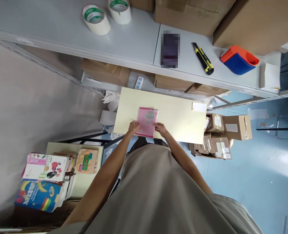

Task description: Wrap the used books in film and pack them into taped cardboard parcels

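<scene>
A pink book (144, 125) with a grey-green picture on its cover is over the pale yellow table (178, 115), near its front edge. My left hand (134, 127) grips the book's left edge low down, fingers closed on it. On the opposite edge, my right hand (161, 129) pinches the book between thumb and fingers. Whether the book rests on the table or is slightly raised, I cannot tell. A small white card or label (199, 107) lies at the table's right end.
Above the table, a grey shelf (134, 42) holds tape rolls (96, 19), a yellow-black utility knife (202, 59), a red-blue object (239, 60) and large cartons (183, 14). Cardboard boxes (219, 143) stand at right. Books (45, 167) are stacked at lower left.
</scene>
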`<state>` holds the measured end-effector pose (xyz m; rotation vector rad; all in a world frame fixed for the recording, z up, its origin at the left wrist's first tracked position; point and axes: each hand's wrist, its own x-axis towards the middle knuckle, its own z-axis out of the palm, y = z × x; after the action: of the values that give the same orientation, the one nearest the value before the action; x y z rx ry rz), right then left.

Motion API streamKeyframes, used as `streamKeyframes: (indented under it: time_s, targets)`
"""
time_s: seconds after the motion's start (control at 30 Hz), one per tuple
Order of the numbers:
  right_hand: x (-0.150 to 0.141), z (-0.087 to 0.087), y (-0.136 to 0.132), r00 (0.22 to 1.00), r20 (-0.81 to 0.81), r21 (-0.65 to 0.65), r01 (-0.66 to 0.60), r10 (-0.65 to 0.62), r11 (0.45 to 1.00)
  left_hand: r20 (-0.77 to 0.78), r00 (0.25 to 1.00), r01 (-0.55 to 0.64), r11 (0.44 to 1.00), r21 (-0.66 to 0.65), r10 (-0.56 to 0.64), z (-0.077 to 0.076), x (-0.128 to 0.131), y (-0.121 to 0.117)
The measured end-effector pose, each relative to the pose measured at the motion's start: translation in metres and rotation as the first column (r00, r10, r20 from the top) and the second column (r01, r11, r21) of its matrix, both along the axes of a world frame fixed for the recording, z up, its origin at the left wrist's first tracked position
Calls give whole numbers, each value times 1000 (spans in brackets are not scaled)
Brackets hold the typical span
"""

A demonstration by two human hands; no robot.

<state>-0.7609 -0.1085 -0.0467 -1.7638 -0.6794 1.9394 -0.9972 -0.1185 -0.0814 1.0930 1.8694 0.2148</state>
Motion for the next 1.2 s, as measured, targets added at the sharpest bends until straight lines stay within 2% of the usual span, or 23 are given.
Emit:
streamKeyframes:
  time_s: [0.2,0.37,0.5,0.63,0.7,0.77,0.8,0.87,0.93,1.0,1.03,1.1,1.2]
  targets:
    - [-16,8,2,1000,-10,-38,11,-11,999,177,980,-81,996,-43,87,-3,1,-4]
    - [-18,22,1,999,29,2,-22,22,1000,319,932,-154,985,-72,169,-1,2,-8]
    - [-13,42,4,999,36,95,-26,22,995,400,882,-242,968,-71,250,8,-3,-4]
    - [10,77,11,1000,11,175,-28,27,984,468,834,-301,952,-54,291,24,-6,14]
    - [28,101,14,998,-26,220,-58,65,974,512,811,-299,953,-56,285,35,-6,27]
    - [47,125,18,992,-73,270,-82,105,959,614,744,-264,960,-91,263,51,-4,43]
    - [57,137,20,989,-99,286,-76,108,955,688,684,-232,967,-109,242,61,-3,51]
    - [73,158,25,986,-139,306,-45,92,951,835,520,-141,982,-122,179,84,2,64]
    - [85,174,30,985,-160,321,-12,66,947,922,373,-69,994,-81,101,110,8,72]
    - [94,185,32,984,-173,332,18,43,943,956,292,-52,999,-13,28,136,14,75]
    - [97,189,32,983,-182,337,32,31,941,962,274,-52,998,23,-8,148,17,75]
    - [101,192,31,979,-202,343,53,18,938,956,287,-46,996,81,-65,167,22,73]
    - [104,188,28,976,-216,345,56,21,937,906,408,-27,990,135,-112,182,29,68]
